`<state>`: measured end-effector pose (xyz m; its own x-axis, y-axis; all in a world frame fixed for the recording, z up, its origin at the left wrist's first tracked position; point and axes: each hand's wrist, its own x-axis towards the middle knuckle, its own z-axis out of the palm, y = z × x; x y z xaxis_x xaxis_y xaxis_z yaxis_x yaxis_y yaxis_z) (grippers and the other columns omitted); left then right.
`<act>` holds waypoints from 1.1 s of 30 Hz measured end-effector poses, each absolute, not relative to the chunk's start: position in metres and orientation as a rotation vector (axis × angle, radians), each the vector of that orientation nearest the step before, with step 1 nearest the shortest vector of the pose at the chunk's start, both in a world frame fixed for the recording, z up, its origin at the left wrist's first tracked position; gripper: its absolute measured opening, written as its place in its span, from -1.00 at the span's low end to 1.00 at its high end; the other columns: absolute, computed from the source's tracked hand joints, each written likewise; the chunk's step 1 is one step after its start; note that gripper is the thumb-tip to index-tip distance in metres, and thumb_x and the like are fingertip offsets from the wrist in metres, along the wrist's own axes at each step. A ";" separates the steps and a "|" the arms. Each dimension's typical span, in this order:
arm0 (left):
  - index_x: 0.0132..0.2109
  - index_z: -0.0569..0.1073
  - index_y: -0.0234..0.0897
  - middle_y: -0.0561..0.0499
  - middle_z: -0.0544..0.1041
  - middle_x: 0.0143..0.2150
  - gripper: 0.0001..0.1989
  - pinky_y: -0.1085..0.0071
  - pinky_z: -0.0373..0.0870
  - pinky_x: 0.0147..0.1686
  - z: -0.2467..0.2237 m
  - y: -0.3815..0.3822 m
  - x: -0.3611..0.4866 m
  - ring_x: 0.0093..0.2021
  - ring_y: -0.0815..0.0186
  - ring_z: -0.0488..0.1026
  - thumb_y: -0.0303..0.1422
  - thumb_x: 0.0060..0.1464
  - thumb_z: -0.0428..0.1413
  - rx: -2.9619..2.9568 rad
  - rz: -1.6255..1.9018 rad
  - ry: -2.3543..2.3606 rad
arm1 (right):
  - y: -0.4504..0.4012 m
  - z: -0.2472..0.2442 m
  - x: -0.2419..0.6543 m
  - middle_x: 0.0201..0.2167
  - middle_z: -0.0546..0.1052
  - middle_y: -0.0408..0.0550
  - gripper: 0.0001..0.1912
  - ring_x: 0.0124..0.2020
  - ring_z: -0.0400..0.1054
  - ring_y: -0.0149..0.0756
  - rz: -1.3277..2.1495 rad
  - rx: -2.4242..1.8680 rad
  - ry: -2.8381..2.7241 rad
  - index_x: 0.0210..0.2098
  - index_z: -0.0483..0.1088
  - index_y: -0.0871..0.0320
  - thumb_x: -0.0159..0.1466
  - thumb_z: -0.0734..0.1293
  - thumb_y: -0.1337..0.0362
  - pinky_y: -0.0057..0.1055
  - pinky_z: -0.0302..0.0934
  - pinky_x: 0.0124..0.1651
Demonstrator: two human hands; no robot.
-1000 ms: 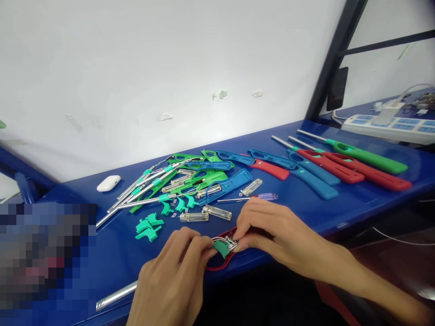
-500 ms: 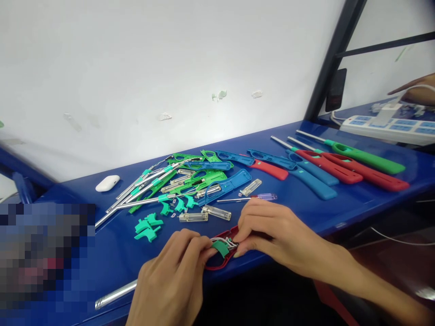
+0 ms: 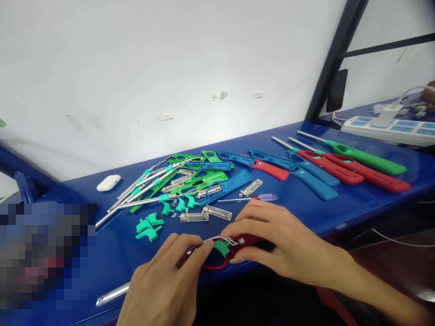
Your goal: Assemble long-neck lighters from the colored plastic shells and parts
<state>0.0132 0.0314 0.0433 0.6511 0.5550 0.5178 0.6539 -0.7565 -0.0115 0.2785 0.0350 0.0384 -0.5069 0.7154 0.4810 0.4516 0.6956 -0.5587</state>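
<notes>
An opened red lighter casing [image 3: 215,267] lies near the table's front edge, between my hands. Inside it sit a green trigger [image 3: 222,248] and thin white wires [image 3: 232,240]. My left hand [image 3: 166,274] closes on the casing's left end, its thumb beside the trigger. Past that hand a silver tube [image 3: 113,294] sticks out to the left. My right hand [image 3: 272,233] grips the red handle part, with thumb and fingers on either side of it. A small light-coloured piece [image 3: 241,241] shows by the wires. The fingers partly hide the casing.
Behind my hands are loose green triggers [image 3: 149,230], clear fuel tanks [image 3: 194,217], a screwdriver [image 3: 265,197], blue casing halves [image 3: 238,181] and metal tubes [image 3: 136,192]. Assembled lighters [image 3: 370,158] lie at right, near a power strip [image 3: 390,127]. A white earbud case [image 3: 108,182] lies left.
My right hand's fingers have spread from a pinch at the wires to a wider hold over the red handle. My left hand has shifted slightly left. Another person's hand at far right has mostly withdrawn.
</notes>
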 end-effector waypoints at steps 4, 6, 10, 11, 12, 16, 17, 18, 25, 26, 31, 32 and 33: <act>0.08 0.47 -0.12 0.06 0.65 -0.13 -0.66 0.38 0.58 -0.30 0.044 0.031 0.014 -0.21 0.26 0.64 -0.57 0.35 -0.05 -2.672 -0.763 -1.005 | 0.036 0.039 0.276 -0.13 0.58 -0.18 -0.73 -0.11 0.42 -0.31 0.394 -0.915 -2.262 0.10 0.55 -0.03 0.44 0.44 0.09 -0.37 0.23 0.01; 0.07 0.45 -0.12 0.09 0.65 -0.15 -0.70 0.39 0.55 -0.28 0.043 0.031 0.013 -0.23 0.29 0.62 -0.55 0.39 -0.04 -2.690 -0.790 -1.015 | 0.037 0.041 0.275 -0.12 0.56 -0.18 -0.76 -0.11 0.41 -0.32 0.398 -0.926 -2.289 0.09 0.55 -0.05 0.47 0.42 0.10 -0.38 0.23 -0.02; 0.07 0.44 -0.10 0.12 0.65 -0.16 -0.72 0.42 0.51 -0.26 0.043 0.031 0.012 -0.25 0.32 0.61 -0.54 0.41 -0.04 -2.728 -0.796 -1.024 | 0.038 0.044 0.274 -0.09 0.52 -0.19 -0.79 -0.10 0.40 -0.34 0.411 -0.932 -2.343 0.09 0.54 -0.07 0.52 0.35 0.13 -0.39 0.22 -0.02; 0.06 0.44 -0.10 0.12 0.65 -0.16 -0.72 0.43 0.51 -0.25 0.043 0.031 0.013 -0.25 0.32 0.61 -0.55 0.41 -0.04 -2.738 -0.794 -1.027 | 0.039 0.044 0.274 -0.09 0.52 -0.18 -0.79 -0.10 0.40 -0.34 0.409 -0.919 -2.357 0.10 0.53 -0.07 0.53 0.34 0.13 -0.39 0.22 -0.01; 0.06 0.45 -0.09 0.13 0.65 -0.17 -0.72 0.43 0.51 -0.25 0.044 0.031 0.013 -0.26 0.33 0.61 -0.55 0.41 -0.04 -2.744 -0.793 -1.034 | 0.040 0.044 0.274 -0.09 0.52 -0.18 -0.79 -0.10 0.40 -0.35 0.408 -0.901 -2.367 0.10 0.53 -0.06 0.54 0.33 0.12 -0.39 0.22 0.01; 0.01 0.47 -0.07 0.14 0.64 -0.17 -0.77 0.45 0.53 -0.25 0.051 0.030 0.014 -0.25 0.34 0.62 -0.48 0.45 -0.02 -2.702 -0.851 -1.062 | 0.044 0.043 0.273 -0.06 0.54 -0.17 -0.80 -0.07 0.44 -0.37 0.456 -0.849 -2.342 0.07 0.52 0.01 0.53 0.33 0.12 -0.39 0.22 0.09; 0.01 0.48 -0.07 0.12 0.64 -0.16 -0.80 0.45 0.54 -0.25 0.052 0.030 0.013 -0.24 0.34 0.62 -0.44 0.46 -0.01 -2.673 -0.872 -1.076 | 0.044 0.042 0.272 -0.05 0.55 -0.17 -0.79 -0.06 0.44 -0.37 0.475 -0.852 -2.330 0.06 0.52 0.02 0.53 0.33 0.12 -0.39 0.22 0.10; 0.03 0.49 -0.08 0.10 0.63 -0.14 -0.81 0.45 0.56 -0.26 0.053 0.030 0.011 -0.22 0.33 0.63 -0.40 0.47 0.00 -2.647 -0.880 -1.092 | 0.044 0.042 0.272 -0.05 0.56 -0.16 -0.79 -0.06 0.45 -0.36 0.491 -0.858 -2.322 0.05 0.52 0.02 0.52 0.34 0.11 -0.38 0.22 0.10; 0.03 0.55 -0.03 0.05 0.59 -0.09 -0.78 0.42 0.58 -0.41 0.048 0.032 0.005 -0.25 0.29 0.65 -0.35 0.45 0.01 -2.639 -0.814 -1.194 | 0.044 0.044 0.270 -0.04 0.56 -0.18 -0.83 -0.04 0.45 -0.35 0.530 -0.869 -2.318 0.02 0.51 0.01 0.54 0.33 0.14 -0.37 0.20 0.15; 0.01 0.56 -0.03 0.06 0.60 -0.11 -0.77 0.42 0.59 -0.40 0.048 0.032 0.007 -0.27 0.31 0.65 -0.37 0.45 0.01 -2.647 -0.835 -1.195 | 0.044 0.044 0.270 -0.05 0.56 -0.18 -0.82 -0.05 0.45 -0.35 0.528 -0.878 -2.317 0.02 0.51 0.01 0.54 0.32 0.13 -0.37 0.20 0.14; -0.07 0.59 -0.07 0.07 0.62 -0.19 -0.75 0.42 0.59 -0.38 0.049 0.032 0.014 -0.32 0.31 0.65 -0.39 0.43 0.01 -2.626 -0.872 -1.212 | 0.043 0.045 0.267 -0.05 0.56 -0.17 -0.78 -0.05 0.44 -0.32 0.501 -0.929 -2.314 0.04 0.49 0.01 0.56 0.28 0.09 -0.37 0.25 0.05; -0.09 0.60 -0.08 0.06 0.63 -0.20 -0.75 0.41 0.58 -0.40 0.049 0.033 0.014 -0.33 0.30 0.65 -0.39 0.42 0.01 -2.614 -0.870 -1.218 | 0.042 0.045 0.266 -0.05 0.56 -0.17 -0.78 -0.05 0.44 -0.32 0.502 -0.931 -2.307 0.03 0.49 0.01 0.56 0.27 0.09 -0.37 0.25 0.03; -0.12 0.60 -0.09 0.06 0.63 -0.21 -0.74 0.41 0.58 -0.41 0.049 0.033 0.015 -0.35 0.30 0.65 -0.39 0.42 0.00 -2.605 -0.870 -1.224 | 0.042 0.045 0.266 -0.06 0.56 -0.17 -0.78 -0.05 0.44 -0.32 0.507 -0.933 -2.300 0.03 0.49 0.02 0.56 0.27 0.09 -0.38 0.25 0.02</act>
